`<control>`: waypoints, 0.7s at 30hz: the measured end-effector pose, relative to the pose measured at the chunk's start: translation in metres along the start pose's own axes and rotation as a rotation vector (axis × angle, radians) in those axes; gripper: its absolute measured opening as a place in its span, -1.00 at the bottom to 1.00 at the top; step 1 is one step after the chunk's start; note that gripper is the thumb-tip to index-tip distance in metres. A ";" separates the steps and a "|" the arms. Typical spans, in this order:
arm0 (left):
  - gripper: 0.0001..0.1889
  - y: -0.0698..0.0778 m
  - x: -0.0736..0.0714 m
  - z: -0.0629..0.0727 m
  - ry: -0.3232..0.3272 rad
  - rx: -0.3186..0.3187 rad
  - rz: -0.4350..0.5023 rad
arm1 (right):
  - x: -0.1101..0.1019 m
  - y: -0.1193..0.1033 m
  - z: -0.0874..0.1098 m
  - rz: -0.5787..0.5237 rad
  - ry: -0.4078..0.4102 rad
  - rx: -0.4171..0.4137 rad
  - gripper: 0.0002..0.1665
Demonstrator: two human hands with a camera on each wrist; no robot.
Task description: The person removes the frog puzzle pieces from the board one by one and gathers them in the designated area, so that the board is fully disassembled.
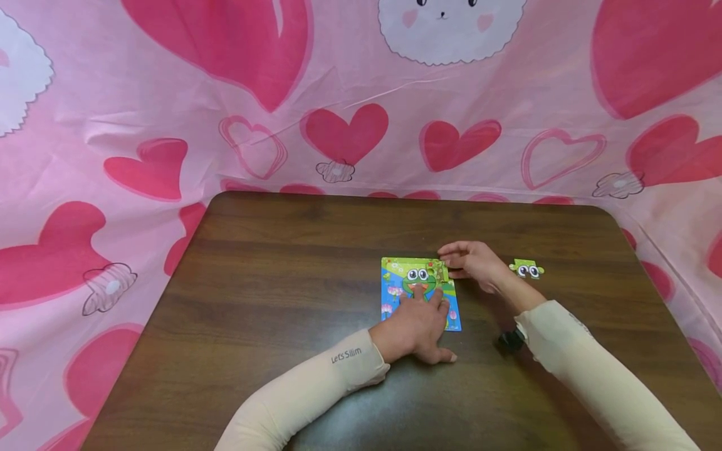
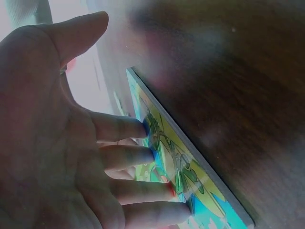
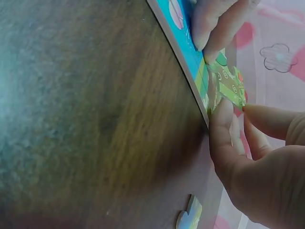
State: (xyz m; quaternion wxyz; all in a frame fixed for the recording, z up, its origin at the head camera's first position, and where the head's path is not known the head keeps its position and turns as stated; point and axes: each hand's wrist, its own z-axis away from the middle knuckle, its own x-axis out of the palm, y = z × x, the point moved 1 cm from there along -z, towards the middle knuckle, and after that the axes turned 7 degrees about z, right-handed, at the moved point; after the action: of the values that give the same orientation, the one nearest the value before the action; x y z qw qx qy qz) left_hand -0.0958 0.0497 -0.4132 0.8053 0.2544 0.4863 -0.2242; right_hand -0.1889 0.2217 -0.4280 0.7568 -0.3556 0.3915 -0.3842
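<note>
A colourful frog puzzle board [image 1: 389,294] lies flat on the table. Fingertips of my left hand [image 1: 418,322] rest on the frog picture, the fingers nearly straight and the thumb held out to the side. At the board's far right corner, my right hand [image 1: 478,266] pinches a green patterned puzzle piece [image 3: 231,87] between thumb and fingers. That piece is tilted up from the board in the right wrist view. Part of the frog picture is hidden under my left hand.
To the right of the board lies a loose puzzle piece [image 1: 527,269] with two cartoon eyes. The brown wooden table [image 1: 271,282] has rounded far corners. Pink heart-printed cloth [image 1: 389,169] hangs behind it and along its sides.
</note>
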 end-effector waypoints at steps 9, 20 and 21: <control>0.04 -0.001 -0.001 0.000 -0.010 0.012 0.020 | 0.003 0.002 0.002 0.041 -0.020 0.016 -0.60; 0.05 0.000 0.000 0.001 -0.005 -0.002 0.004 | 0.000 0.003 0.001 -0.006 -0.032 0.060 -0.56; 0.05 0.001 0.000 0.002 -0.003 -0.007 0.001 | 0.000 0.003 0.001 -0.018 -0.028 0.058 -0.56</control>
State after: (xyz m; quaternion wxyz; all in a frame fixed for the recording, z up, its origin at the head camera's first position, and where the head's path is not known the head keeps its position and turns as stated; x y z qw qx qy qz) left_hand -0.0943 0.0494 -0.4125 0.8069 0.2517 0.4859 -0.2225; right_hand -0.1872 0.2234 -0.4302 0.7686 -0.3424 0.3663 -0.3973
